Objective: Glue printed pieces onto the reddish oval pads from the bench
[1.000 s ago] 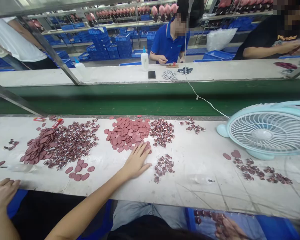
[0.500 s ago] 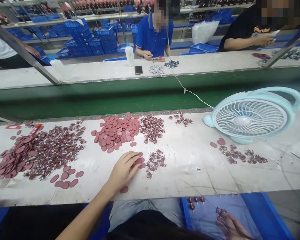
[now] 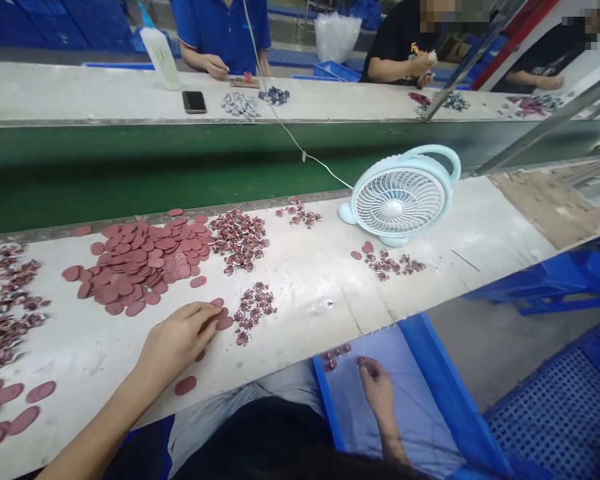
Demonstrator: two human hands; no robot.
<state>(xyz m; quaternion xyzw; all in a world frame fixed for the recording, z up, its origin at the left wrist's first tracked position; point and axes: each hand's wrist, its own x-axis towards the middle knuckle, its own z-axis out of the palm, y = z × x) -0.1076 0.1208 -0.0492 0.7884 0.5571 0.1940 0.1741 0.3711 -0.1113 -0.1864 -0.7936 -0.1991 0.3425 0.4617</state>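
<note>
My left hand (image 3: 183, 333) rests over the table with thumb and fingers pinched together at a small group of flat reddish oval pieces (image 3: 225, 323). One of these ovals appears to be between the fingertips. Just right of it lies a small heap of folded dark-red and white pieces (image 3: 255, 308). Lower down, my right hand (image 3: 377, 385) is over a blue bin (image 3: 433, 367) with a pale lining, its thumb and finger closed on a small dark-red piece (image 3: 361, 361). A few similar pieces (image 3: 331, 363) sit in the bin's upper left corner.
A large pile of reddish ovals (image 3: 140, 263) and more folded pieces (image 3: 240, 240) lie farther back. A light-blue fan (image 3: 400, 197) stands at the right, its white cable running across the green divider (image 3: 180, 160). Co-workers sit opposite, near a bottle (image 3: 161, 57) and a phone (image 3: 194, 102).
The view has swung right and down, so the bin shows more fully. My right hand has gone up toward the pieces in the bin's corner. The left fingers have drawn together at the ovals.
</note>
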